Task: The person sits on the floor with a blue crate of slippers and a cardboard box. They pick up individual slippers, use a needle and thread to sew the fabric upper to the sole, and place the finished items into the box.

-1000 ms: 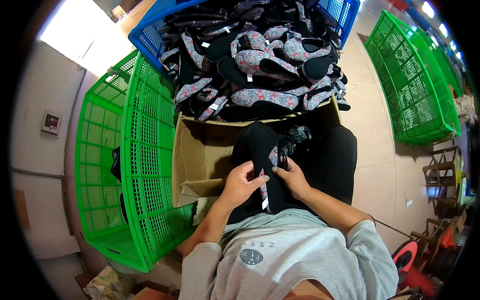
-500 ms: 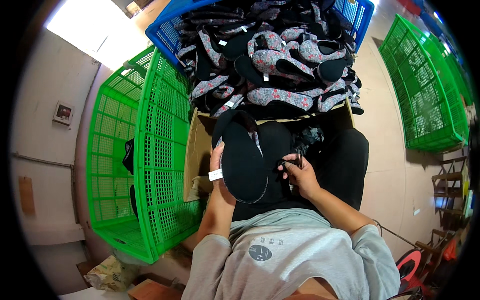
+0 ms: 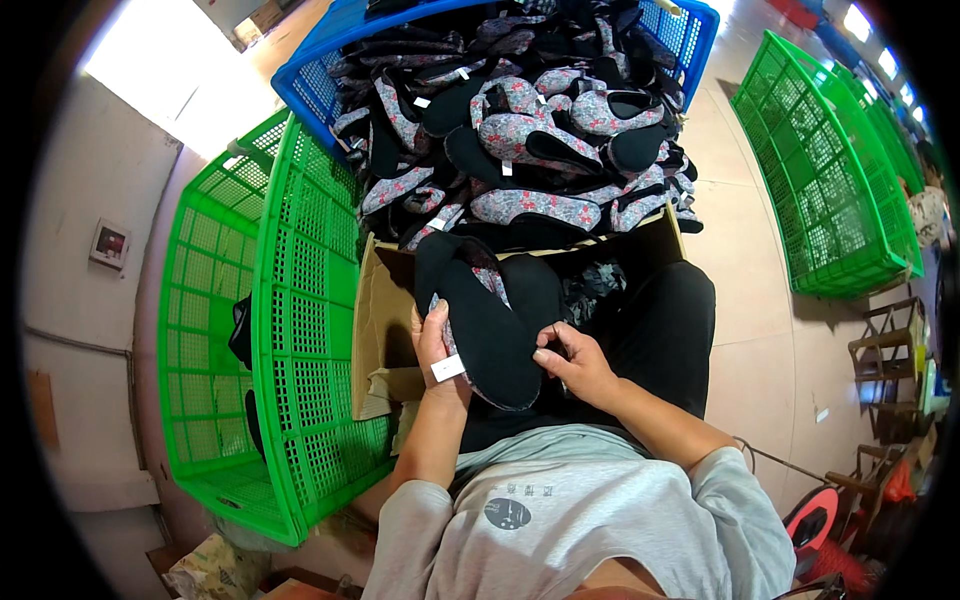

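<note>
My left hand (image 3: 432, 352) grips a pair of black-soled slippers (image 3: 485, 315), soles facing me, held over my lap. A small white tag (image 3: 448, 368) hangs by that hand's wrist. My right hand (image 3: 572, 362) pinches the right edge of the pair near the heel. Ahead of my knees stands an open cardboard box (image 3: 378, 330). Beyond it a blue crate (image 3: 330, 70) is heaped with several floral grey-and-pink slippers (image 3: 530, 135) with black insoles.
A green plastic crate (image 3: 300, 330) stands on its side at my left, with a few dark slippers (image 3: 242, 335) inside. More green crates (image 3: 830, 170) lean at the right. Stools and a red object (image 3: 815, 520) sit at the lower right on the tiled floor.
The slipper pair has been lifted from my lap and turned soles toward me. My left hand shifted to grip its left edge, and the right hand moved to its right edge.
</note>
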Tool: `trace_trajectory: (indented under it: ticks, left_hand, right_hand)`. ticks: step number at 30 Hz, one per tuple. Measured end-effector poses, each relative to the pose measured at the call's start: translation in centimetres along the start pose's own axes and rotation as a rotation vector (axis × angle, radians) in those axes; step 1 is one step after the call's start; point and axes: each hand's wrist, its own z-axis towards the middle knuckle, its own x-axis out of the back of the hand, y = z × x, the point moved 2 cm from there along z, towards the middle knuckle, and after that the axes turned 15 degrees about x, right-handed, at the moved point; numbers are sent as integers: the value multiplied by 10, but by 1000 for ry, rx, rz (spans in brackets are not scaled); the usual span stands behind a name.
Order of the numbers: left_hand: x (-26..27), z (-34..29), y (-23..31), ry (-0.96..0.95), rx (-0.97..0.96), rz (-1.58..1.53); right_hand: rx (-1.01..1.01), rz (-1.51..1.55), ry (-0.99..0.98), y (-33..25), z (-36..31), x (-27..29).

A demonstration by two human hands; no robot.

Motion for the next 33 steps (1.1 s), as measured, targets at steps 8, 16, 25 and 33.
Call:
trace_trajectory:
  ticks: [8, 16, 25, 33]
  left_hand:
    - [8, -1, -1, -62, -115, 95]
    - [-6, -2, 14, 38, -87, 24]
    - [9, 14, 10, 60, -50, 7]
    - [5, 13, 10, 38, -2, -38]
  right_hand:
    - [-165, 131, 203, 0, 6, 14]
    - [-62, -27, 71, 15, -4, 24]
    - [40, -9, -63, 19, -7, 8]
    - [113, -75, -14, 11, -4, 4]
